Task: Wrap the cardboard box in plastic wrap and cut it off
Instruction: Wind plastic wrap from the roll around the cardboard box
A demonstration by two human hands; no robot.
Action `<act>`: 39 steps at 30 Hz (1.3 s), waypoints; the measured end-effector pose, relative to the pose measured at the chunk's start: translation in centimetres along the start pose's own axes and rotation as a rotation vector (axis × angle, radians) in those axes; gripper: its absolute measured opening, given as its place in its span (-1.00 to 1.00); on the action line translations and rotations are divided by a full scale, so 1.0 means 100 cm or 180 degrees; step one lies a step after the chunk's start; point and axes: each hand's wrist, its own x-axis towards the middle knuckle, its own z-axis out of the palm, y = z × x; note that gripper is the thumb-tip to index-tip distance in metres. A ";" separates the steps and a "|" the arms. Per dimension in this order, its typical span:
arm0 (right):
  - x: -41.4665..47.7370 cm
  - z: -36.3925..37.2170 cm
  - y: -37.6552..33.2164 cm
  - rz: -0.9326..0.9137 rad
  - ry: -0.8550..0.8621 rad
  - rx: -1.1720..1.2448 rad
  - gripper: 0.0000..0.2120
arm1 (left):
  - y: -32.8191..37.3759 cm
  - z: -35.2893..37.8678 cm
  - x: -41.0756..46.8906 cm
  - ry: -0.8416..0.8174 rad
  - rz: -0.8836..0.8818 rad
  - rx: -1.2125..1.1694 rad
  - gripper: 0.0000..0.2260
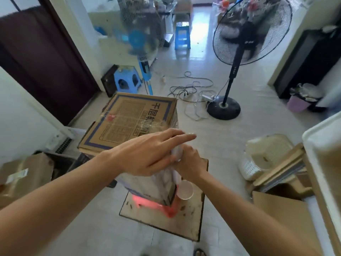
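Cardboard box (132, 117): film across its top.
Left hand (151, 154): fingers straight, over the box's near right corner.
Right hand (190, 163): grips the wrap roll (177, 177) beside that corner.

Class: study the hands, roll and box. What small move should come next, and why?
Probably pull the roll on round the box, across its near side. The right hand grips it at the near right corner, the left hand lies flat over its top, and one film band crosses the box top.
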 end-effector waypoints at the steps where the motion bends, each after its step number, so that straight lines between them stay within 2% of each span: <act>1: 0.001 -0.001 0.002 -0.0081 -0.0050 0.0026 -0.65 | 0.003 -0.002 -0.005 -0.0071 -0.0089 0.0123 -0.50; 4: 0.006 -0.003 0.009 -0.0375 -0.0235 0.0168 -0.55 | 0.015 -0.004 -0.019 -0.0123 -0.0302 0.0545 -0.50; 7: 0.014 -0.001 0.015 -0.0580 -0.0320 0.0077 -0.55 | 0.025 0.002 -0.027 0.0001 -0.0487 0.0651 -0.57; 13: 0.017 -0.008 0.015 -0.0602 -0.0368 0.0171 -0.46 | 0.035 0.031 -0.025 0.0938 -0.0956 0.0621 -0.75; 16: 0.017 -0.012 0.016 -0.0657 -0.0378 0.0272 -0.48 | 0.041 0.046 -0.023 0.1319 -0.1140 0.0630 -0.78; 19: 0.017 -0.015 0.013 -0.0740 -0.0446 0.0211 -0.55 | 0.047 0.064 -0.022 0.1568 -0.1418 0.0896 -0.72; 22: 0.018 -0.017 0.014 -0.0654 -0.0465 0.0219 -0.58 | 0.052 0.064 -0.018 0.1901 -0.2205 0.0800 -0.48; 24: 0.020 -0.016 0.015 -0.0685 -0.0472 0.0224 -0.57 | 0.053 0.057 -0.013 0.1568 -0.2606 0.0751 -0.30; 26: 0.021 -0.013 0.017 -0.0736 -0.0467 0.0190 -0.55 | 0.052 0.053 -0.005 0.1140 -0.2796 0.1031 -0.22; 28: 0.023 -0.011 0.020 -0.0741 -0.0462 0.0127 -0.50 | 0.049 0.050 0.004 0.0981 -0.2917 0.1237 -0.22; 32: 0.023 -0.012 0.022 -0.0826 -0.0426 0.0173 -0.48 | 0.039 0.043 0.020 0.0870 -0.3226 0.0981 -0.22; 34: 0.022 -0.013 0.024 -0.0821 -0.0425 0.0276 -0.46 | 0.035 0.038 0.026 0.0881 -0.3157 0.0758 -0.24; 36: 0.019 -0.015 0.024 -0.0802 -0.0428 0.0347 -0.43 | 0.031 0.034 0.030 0.0958 -0.2737 0.0722 -0.31; 39: 0.015 -0.017 0.022 -0.0673 -0.0359 0.0443 -0.41 | 0.022 0.028 0.034 0.0937 -0.2245 0.0731 -0.55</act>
